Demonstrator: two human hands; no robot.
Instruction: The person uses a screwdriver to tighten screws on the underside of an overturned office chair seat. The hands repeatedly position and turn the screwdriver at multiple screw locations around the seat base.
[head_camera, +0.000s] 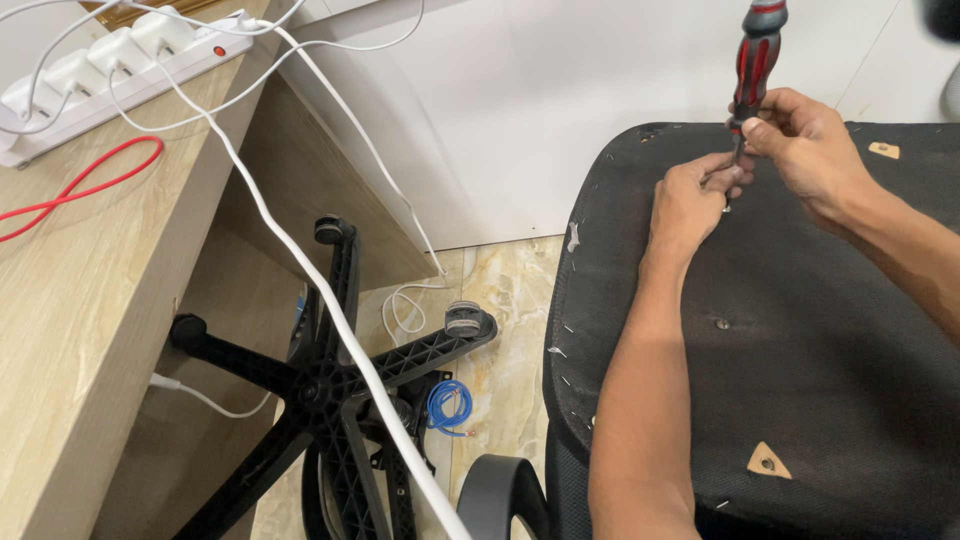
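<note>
At the upper right of the frame, the right hand (805, 145) is closed around the shaft of a red-and-black screwdriver (757, 55), held upright with its tip down on the upturned black chair seat (800, 340). The left hand (690, 200) pinches something small at the tip; what it is cannot be told. The chair base (335, 385) lies apart on the floor at lower left, beside the table (70, 300), so the chair looks to be in pieces. One screw (722, 324) sits mid-seat.
</note>
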